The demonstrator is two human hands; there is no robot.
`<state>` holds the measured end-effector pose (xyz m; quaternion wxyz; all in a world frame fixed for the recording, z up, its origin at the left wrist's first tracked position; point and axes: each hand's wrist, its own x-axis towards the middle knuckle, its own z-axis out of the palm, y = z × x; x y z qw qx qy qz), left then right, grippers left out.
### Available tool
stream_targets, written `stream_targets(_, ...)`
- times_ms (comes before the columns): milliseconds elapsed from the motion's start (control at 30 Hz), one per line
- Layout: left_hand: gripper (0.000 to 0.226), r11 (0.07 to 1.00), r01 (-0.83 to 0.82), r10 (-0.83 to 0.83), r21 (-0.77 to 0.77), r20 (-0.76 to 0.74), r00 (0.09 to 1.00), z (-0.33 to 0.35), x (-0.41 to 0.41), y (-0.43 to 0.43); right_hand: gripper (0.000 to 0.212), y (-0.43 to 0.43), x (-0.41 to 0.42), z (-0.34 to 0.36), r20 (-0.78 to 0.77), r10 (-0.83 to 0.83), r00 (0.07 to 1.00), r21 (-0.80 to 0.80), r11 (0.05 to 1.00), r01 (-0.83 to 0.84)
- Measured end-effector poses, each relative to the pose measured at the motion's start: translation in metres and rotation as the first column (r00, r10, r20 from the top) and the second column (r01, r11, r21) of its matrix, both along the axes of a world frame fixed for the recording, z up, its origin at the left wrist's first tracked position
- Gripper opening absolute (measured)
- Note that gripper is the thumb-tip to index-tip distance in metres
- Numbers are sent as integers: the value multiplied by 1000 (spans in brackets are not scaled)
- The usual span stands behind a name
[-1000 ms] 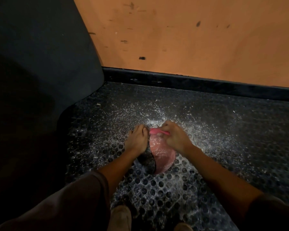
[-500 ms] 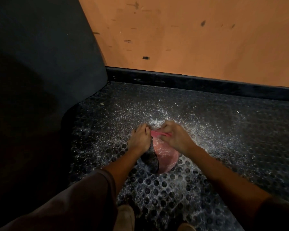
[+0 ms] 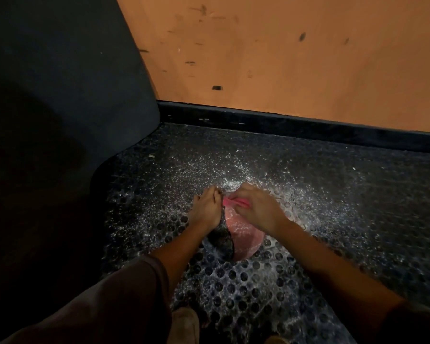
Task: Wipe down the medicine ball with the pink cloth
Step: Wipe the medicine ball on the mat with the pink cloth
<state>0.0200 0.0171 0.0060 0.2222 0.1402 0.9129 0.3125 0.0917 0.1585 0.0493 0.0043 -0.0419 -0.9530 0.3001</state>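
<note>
Pink cloth (image 3: 236, 202): is held bunched on the top of the medicine ball (image 3: 238, 234), with a crumpled fold seen between the two hands.
Medicine ball: is set on the floor mat (image 3: 333, 194) near the middle of the view; one half is pink, the other is dark and speckled, and the seam between them is turned toward the camera.
Right hand (image 3: 256, 209): is laid over the upper right of the ball; its fingers (image 3: 242, 194) are drawn together and curled, and the cloth is pinched beneath them against the ball.
Left hand (image 3: 205, 209): is placed on the upper left of the ball, over the dark half; its fingers are kept close together and bent over the top, so that the ball is gripped. The fingertips almost meet those of the right hand.
Floor mat: is made of black rubber and is perforated with round holes; pale specks are scattered over it, thickest around the ball.
Orange wall (image 3: 283, 58): is seen behind, marked with dark scuffs, and is edged below by a black skirting (image 3: 283, 125).
Dark padded panel (image 3: 60, 95): is stood at the left, and its foot is met by the mat.
Sleeve (image 3: 109, 306): is dark and covers the left upper arm.
Shoes (image 3: 185, 324): are glimpsed at the bottom edge, on the mat.
</note>
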Motion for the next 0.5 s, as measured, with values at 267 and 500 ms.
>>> stream_targets(267,37,1000,12,-12,22,14,1000,1,0,0,24,1,-5,3,-7,78,997,4,997,-78)
stream_targets(500,36,998,-10,9,65,15,1000,0,0,-3,24,0,-6,9,11,111,994,19,994,-111)
